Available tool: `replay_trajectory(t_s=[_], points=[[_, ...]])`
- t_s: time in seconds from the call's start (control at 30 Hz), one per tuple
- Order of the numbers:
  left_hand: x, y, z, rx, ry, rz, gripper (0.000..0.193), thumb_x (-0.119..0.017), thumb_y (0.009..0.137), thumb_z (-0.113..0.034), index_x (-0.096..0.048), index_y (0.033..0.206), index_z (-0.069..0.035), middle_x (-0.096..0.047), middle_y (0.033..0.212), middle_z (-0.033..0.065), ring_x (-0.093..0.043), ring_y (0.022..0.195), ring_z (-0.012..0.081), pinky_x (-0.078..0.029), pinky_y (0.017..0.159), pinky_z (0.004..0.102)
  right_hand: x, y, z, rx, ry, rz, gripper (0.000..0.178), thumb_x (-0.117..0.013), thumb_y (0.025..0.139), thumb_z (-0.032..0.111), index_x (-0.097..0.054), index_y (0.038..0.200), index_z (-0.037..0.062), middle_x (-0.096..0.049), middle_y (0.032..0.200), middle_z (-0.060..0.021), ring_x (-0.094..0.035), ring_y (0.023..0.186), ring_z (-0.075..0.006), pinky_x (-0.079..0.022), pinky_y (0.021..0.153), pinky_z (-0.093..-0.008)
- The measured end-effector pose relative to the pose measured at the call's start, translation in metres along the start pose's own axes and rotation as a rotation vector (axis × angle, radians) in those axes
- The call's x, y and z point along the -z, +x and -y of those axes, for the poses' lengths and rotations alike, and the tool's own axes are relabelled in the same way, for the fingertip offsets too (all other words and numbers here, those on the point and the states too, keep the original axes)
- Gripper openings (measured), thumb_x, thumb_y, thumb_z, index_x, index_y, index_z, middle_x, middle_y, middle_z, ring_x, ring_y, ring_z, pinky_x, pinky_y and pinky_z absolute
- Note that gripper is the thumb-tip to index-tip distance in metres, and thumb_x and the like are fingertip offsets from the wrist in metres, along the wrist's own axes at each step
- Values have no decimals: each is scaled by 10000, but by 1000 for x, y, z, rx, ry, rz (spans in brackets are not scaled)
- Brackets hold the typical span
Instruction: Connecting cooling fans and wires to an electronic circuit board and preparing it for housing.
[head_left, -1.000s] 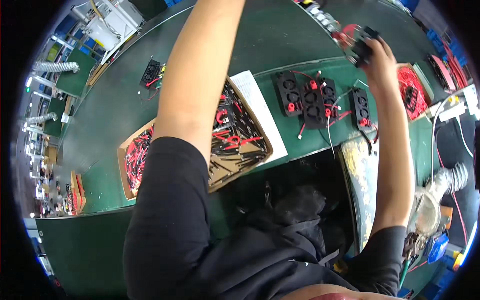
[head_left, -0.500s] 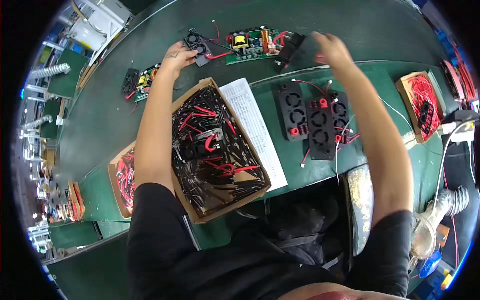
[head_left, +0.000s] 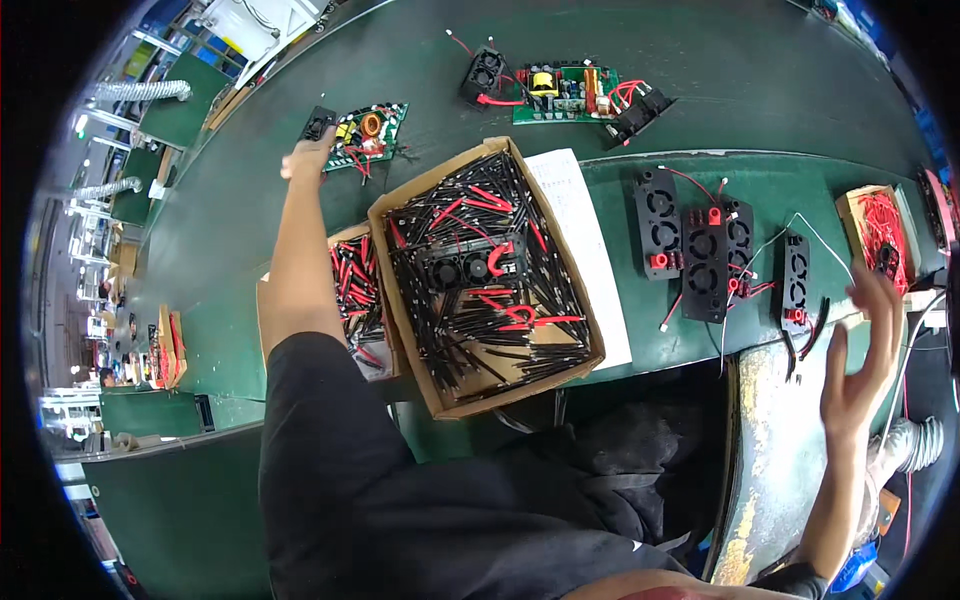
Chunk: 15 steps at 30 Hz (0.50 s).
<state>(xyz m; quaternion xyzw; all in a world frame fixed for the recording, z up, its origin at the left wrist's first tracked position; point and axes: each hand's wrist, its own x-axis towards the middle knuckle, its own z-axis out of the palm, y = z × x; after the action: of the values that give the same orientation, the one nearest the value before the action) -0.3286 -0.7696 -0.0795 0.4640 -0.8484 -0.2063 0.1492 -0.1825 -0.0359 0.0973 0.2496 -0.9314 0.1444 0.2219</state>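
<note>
My left hand reaches to the far left, its fingers at the lower edge of a small black fan panel. That panel lies against a green circuit board with a copper coil and red wires. My right hand is raised at the right, fingers apart and a little blurred, with nothing in it. Nearest to it is a narrow black fan panel with a red wire loop and black leads. Farther back, another circuit board lies between a fan panel and a black end panel.
A cardboard box of black and red wires, with a fan panel on top, stands before me. Printed sheets lie beside it. Several fan panels sit right of centre. Other wire boxes stand left and right.
My left hand has left the fan panel of the middle board and moved to the left board's panel. My right hand has swung right and nearer. The view has shifted.
</note>
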Motion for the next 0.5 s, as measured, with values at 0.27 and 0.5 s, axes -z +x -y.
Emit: replay_trajectory(t_s=[0.27, 0.5], points=[[-5, 42, 34, 104, 181, -160, 438, -721, 844, -490, -789, 1044, -107, -754, 1157, 146, -707, 1138, 305, -540, 970, 427, 73, -112, 8, -237, -196, 57, 440, -525, 974, 70, -545, 1393, -62, -572, 1343, -217, -618, 1127, -318, -478, 999, -446], [20, 75, 55, 4, -459, 186, 217, -754, 919, -191, -760, 820, 1, -750, 769, 64, -683, 674, 147, -516, 646, 313, 111, -164, 32, -517, -170, -155, 393, -519, 1056, 279, -612, 1255, -48, -629, 1264, -184, -582, 1194, -329, -416, 1076, -469]])
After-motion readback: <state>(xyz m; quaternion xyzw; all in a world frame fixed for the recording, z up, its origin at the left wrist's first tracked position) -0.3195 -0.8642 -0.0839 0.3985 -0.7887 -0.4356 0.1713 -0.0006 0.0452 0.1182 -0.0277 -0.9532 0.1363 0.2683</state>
